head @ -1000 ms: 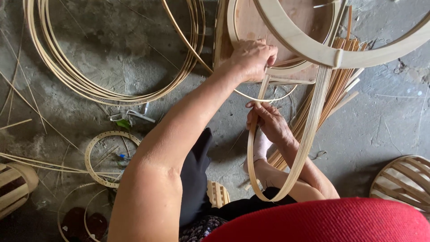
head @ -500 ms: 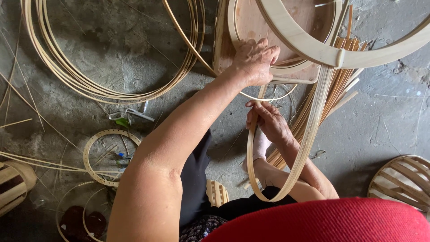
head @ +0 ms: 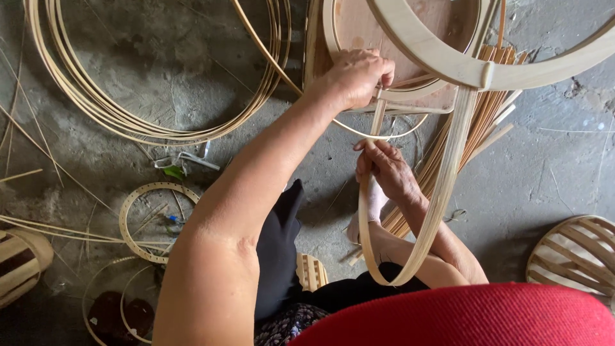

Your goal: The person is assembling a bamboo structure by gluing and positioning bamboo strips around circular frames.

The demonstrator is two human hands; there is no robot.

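Note:
My left hand [head: 357, 74] reaches forward and is closed on the upper end of a flat bamboo strip [head: 442, 198], where it meets a wide pale hoop [head: 435, 51]. The strip is bent into a long U-shaped loop that comes down towards my lap. Lower on the loop's left side, my right hand [head: 387, 170] pinches the strip between fingers and thumb. The hoop lies over a wooden board [head: 359, 25] on the concrete floor.
A big coil of thin bamboo strips [head: 96, 109] lies at the upper left. A bundle of brown slats [head: 493, 109] fans out behind the loop. A small perforated ring [head: 128, 211], metal pliers [head: 182, 160] and slatted baskets [head: 576, 256] [head: 19, 263] lie around. Red cloth [head: 480, 317] fills the bottom edge.
My left hand has shifted slightly up along the strip's end. My right hand keeps its pinch in nearly the same spot.

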